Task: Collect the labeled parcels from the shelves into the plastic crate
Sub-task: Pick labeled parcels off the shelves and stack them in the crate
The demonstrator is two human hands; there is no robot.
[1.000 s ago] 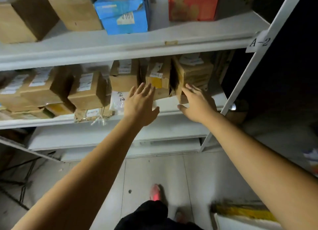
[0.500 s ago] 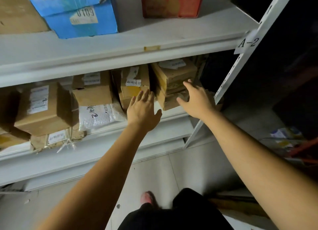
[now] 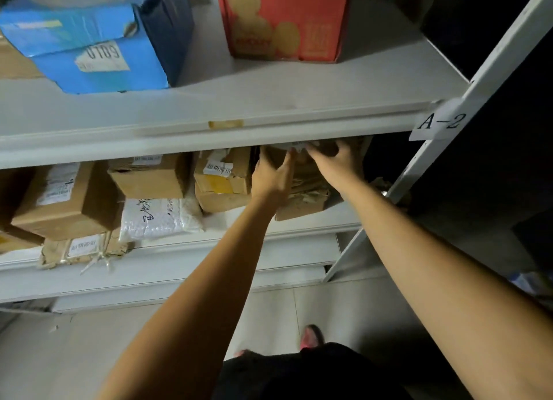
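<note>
A stack of brown cardboard parcels (image 3: 302, 202) stands at the right end of the lower shelf. My left hand (image 3: 270, 178) grips the left side of the upper parcel in that stack. My right hand (image 3: 338, 163) curls over its top right part, fingers reaching under the shelf above. The parcel's top is partly hidden by the upper shelf edge. Further labeled parcels lie to the left: a taped box (image 3: 223, 181), a brown box (image 3: 149, 175) and a white bubble mailer (image 3: 158, 217). No plastic crate is in view.
The upper shelf board (image 3: 269, 112) carries a blue box (image 3: 95, 58) and a red carton (image 3: 284, 19). A white upright (image 3: 419, 172) with an "A-2" tag (image 3: 440, 121) bounds the shelf on the right. Tiled floor and my feet lie below.
Both hands have moved forward from in front of the shelf onto the right-hand parcel and closed round it. The camera has come closer to the shelf.
</note>
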